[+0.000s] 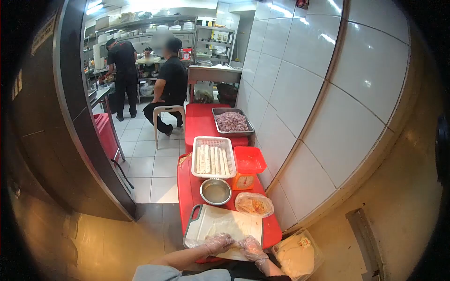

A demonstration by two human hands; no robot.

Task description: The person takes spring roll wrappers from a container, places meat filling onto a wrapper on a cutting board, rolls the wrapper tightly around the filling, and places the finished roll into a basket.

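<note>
On a white cutting board at the near end of the red table, my left hand and my right hand work side by side in clear gloves. Their fingers are curled at the edge of a thin pale sheet; what they hold is too small to make out. Just beyond the board are a metal bowl of liquid and a clear plastic bag with orange shreds. A white basket farther back holds several pale rolls.
A red tray sits on an orange scale. Behind is a metal tray of chopped pinkish food. A clear container stands at lower right. One person sits on a stool; another stands farther back.
</note>
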